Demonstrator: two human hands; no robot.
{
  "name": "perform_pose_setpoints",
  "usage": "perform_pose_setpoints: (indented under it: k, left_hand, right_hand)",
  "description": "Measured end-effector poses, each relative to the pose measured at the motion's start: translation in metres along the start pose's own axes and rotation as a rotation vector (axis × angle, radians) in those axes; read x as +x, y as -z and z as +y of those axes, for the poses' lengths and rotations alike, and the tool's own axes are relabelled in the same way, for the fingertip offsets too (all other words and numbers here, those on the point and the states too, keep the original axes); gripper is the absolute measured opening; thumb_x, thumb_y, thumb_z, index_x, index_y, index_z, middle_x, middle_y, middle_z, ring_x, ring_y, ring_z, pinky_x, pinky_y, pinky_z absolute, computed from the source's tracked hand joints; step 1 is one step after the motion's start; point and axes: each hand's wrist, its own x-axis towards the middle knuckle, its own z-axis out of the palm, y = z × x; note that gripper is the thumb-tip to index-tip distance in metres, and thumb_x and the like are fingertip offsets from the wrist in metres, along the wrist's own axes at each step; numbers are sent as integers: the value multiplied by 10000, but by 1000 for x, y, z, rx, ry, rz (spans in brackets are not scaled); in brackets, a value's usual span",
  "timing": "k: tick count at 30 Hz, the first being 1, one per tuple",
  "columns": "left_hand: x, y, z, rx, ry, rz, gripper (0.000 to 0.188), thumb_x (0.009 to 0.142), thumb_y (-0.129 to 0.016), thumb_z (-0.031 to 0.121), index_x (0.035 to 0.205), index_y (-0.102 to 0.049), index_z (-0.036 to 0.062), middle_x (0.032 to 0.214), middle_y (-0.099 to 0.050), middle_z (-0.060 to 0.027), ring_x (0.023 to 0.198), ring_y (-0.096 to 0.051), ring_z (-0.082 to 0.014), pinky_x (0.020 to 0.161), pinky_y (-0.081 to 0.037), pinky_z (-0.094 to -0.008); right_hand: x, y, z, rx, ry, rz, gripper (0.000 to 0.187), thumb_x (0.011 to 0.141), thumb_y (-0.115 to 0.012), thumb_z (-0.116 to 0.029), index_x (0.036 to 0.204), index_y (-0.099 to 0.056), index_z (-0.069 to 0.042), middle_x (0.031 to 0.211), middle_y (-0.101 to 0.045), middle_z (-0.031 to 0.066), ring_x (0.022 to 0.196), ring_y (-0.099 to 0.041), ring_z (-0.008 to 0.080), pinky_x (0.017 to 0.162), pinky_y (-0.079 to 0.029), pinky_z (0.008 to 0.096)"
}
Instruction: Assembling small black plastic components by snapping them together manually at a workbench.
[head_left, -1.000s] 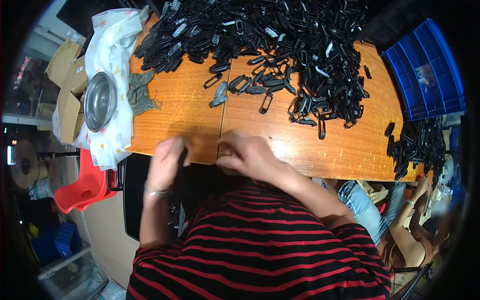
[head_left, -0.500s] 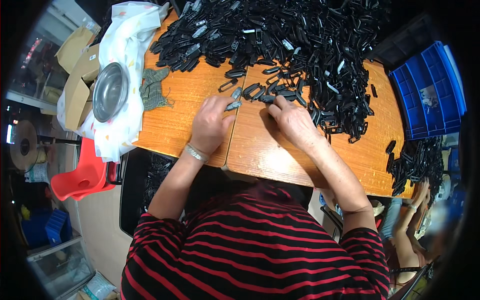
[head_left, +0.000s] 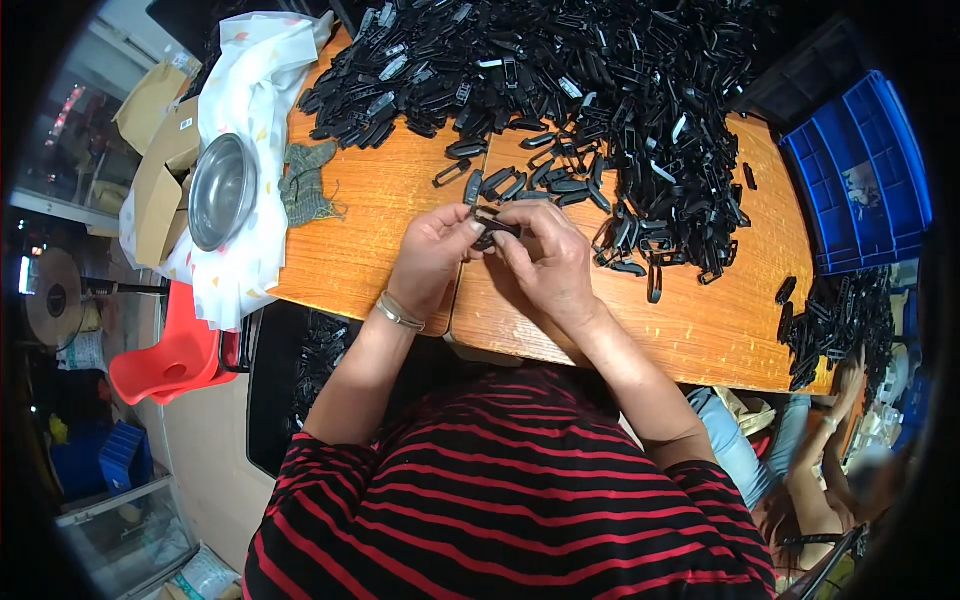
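Both my hands meet over the seam of the wooden table and hold a small black plastic part [head_left: 491,233] between their fingertips. My left hand [head_left: 437,248] pinches its left end with thumb and forefinger. From the other side my right hand [head_left: 546,250] grips it, the fingers partly covering it. Whether it is one piece or two pressed together I cannot tell. Just beyond the fingertips lies a grey-black clip-like piece [head_left: 472,188]. Several loose black oblong frames [head_left: 503,184] are scattered past it, in front of a large heap of such parts [head_left: 520,70].
A grey knitted glove [head_left: 308,182] and a metal bowl [head_left: 222,192] on patterned white plastic lie to the left. A blue crate [head_left: 850,180] stands at the right. Another pile of black parts [head_left: 840,325] sits at the right corner, with another person's arm [head_left: 815,455] nearby. A red chair [head_left: 170,350] is at left.
My right hand has come left from the loose parts to meet my left hand. Both now hold a black part together. The grey-black piece near my left hand lies on the table.
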Motion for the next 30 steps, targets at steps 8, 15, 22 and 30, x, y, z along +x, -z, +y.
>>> perform_pose_setpoints:
  k: [8, 15, 22, 30]
  left_hand:
    - [-20, -35, -1, -222, -126, 175, 275, 912, -618, 22, 1176, -570, -38, 1034, -674, -66, 871, -627, -90, 812, -510, -245]
    - [-19, -29, -8, -207, -141, 218, 289, 926, -606, 40, 1205, -572, -28, 1016, -672, -52, 856, -617, -80, 772, -492, -209]
    - [-22, -25, -1, -209, -156, 170, 297, 927, -615, 57, 1209, -581, -31, 1003, -670, -37, 763, -567, -55, 710, -463, -180]
    - [-24, -26, -2, -89, -195, 196, 317, 915, -636, 60, 1210, -579, -40, 1007, -669, -30, 764, -557, -34, 660, -452, -163]
  right_hand:
    - [-20, -16, -11, 399, -385, 58, 125, 884, -671, -8, 988, -603, 13, 954, -639, 53, 773, -638, 98, 656, -523, 219]
    - [-18, -11, -21, 275, -231, 56, 183, 892, -638, 17, 1068, -586, 23, 997, -624, 68, 827, -641, 113, 708, -534, 227]
    - [-17, -5, -24, 275, -310, 79, 259, 872, -661, 12, 1124, -604, 26, 1030, -639, 89, 845, -650, 127, 702, -541, 230]
    - [-16, -5, -23, 193, -215, 39, 243, 853, -672, 23, 1091, -623, 14, 975, -621, 82, 798, -651, 132, 667, -538, 231]
